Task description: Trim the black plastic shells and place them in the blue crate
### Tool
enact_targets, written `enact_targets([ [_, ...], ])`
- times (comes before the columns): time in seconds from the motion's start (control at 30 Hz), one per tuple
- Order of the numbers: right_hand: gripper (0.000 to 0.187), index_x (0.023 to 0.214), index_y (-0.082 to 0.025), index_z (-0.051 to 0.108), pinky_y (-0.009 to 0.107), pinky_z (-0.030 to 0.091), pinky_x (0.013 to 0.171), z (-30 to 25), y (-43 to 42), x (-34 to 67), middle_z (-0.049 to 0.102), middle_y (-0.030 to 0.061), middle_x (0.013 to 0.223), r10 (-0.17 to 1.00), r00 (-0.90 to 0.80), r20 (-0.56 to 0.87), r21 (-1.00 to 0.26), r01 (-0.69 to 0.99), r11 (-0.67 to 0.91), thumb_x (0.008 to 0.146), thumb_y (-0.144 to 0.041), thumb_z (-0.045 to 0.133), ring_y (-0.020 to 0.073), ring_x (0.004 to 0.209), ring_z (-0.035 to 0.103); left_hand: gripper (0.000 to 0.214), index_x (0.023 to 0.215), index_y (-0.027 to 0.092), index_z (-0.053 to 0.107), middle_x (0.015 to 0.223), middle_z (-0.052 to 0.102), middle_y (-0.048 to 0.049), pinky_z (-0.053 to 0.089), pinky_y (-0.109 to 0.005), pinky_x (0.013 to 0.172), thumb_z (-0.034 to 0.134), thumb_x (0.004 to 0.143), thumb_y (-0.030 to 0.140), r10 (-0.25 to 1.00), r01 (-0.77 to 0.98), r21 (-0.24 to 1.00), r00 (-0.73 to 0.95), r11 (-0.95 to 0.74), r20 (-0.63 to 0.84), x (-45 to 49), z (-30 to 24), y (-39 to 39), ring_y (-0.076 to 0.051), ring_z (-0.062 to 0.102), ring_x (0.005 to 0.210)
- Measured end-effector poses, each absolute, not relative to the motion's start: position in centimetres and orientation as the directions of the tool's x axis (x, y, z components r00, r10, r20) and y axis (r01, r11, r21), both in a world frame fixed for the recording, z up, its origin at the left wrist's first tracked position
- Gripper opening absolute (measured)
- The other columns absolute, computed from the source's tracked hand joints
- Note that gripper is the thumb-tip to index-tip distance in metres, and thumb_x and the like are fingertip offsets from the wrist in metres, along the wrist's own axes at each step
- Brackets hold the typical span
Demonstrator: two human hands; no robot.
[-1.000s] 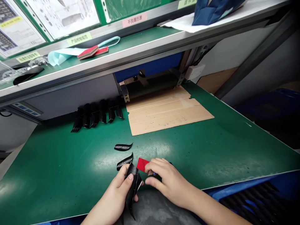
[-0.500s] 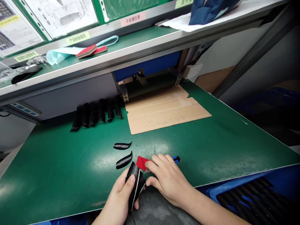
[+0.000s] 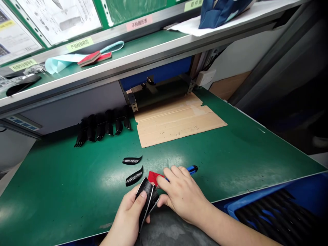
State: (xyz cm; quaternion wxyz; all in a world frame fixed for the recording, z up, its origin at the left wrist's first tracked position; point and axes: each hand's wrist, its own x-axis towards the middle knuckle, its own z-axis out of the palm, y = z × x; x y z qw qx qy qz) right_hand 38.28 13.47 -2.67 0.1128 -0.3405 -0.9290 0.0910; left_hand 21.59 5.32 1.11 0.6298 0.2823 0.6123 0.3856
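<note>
My left hand (image 3: 129, 212) grips a black curved plastic part (image 3: 146, 198) with a pale edge stripe, held upright at the table's front edge, thumb on top. My right hand (image 3: 183, 193) rests on the green mat beside it, fingers curled over a red pad (image 3: 153, 177) and a blue-handled tool (image 3: 191, 168) that pokes out past the fingers. Whether the fingers actually grip the tool is hidden. Two small black striped leaf-shaped pieces (image 3: 133, 177) (image 3: 131, 160) lie just left of the red pad.
A row of several black finned parts (image 3: 102, 126) stands at the back left of the green table (image 3: 64, 184). A cardboard sheet (image 3: 176, 119) lies at the back centre under a shelf (image 3: 143, 58). A blue bin (image 3: 276, 212) of dark parts sits front right.
The black part has been turned more upright in my left hand. My right hand slid slightly back, uncovering the blue tool's end.
</note>
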Motion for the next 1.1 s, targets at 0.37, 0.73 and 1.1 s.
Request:
enact_targets([
  [0.37, 0.055, 0.076, -0.020, 0.057, 0.034, 0.027, 0.065, -2.5, 14.2, 38.0, 0.060, 0.0030, 0.075, 0.590, -0.796, 0.136, -0.308, 0.532, 0.789, 0.085, -0.070, 0.035, 0.0186, 0.072, 0.048, 0.051, 0.115, 0.015, 0.060, 0.078, 0.059, -0.0026, 0.038, -0.026, 0.054, 0.049, 0.085, 0.055, 0.854, 0.026, 0.856, -0.086, 0.516, -0.513, 22.0, 1.0, 5.0, -0.012, 0.043, 0.059],
  [0.73, 0.058, 0.088, -0.018, 0.054, 0.031, 0.042, 0.071, -2.7, 14.6, 39.5, 0.058, 0.0086, 0.101, 0.610, -0.786, 0.098, -0.858, 0.244, 0.452, 0.079, -0.074, 0.043, 0.0177, 0.083, 0.053, 0.053, 0.135, 0.025, 0.045, 0.103, 0.063, -0.0037, 0.040, -0.032, 0.087, 0.055, 0.085, 0.036, 0.865, 0.146, 0.854, -0.046, 0.500, -0.499, 21.3, 2.0, 6.1, -0.019, 0.056, 0.091],
  [1.1, 0.006, 0.082, -0.024, 0.049, 0.025, 0.040, 0.059, -8.2, 17.5, 43.1, 0.062, -0.0023, 0.088, 0.836, -0.548, 0.023, -0.478, 0.728, 0.491, 0.086, -0.022, 0.053, 0.0136, 0.069, 0.058, 0.057, 0.141, 0.023, 0.036, 0.134, 0.050, -0.0118, 0.030, -0.043, 0.102, 0.049, 0.088, 0.038, 0.964, 0.654, 0.709, -0.142, 0.263, -0.227, 17.2, -4.5, 8.5, -0.029, 0.044, 0.120],
])
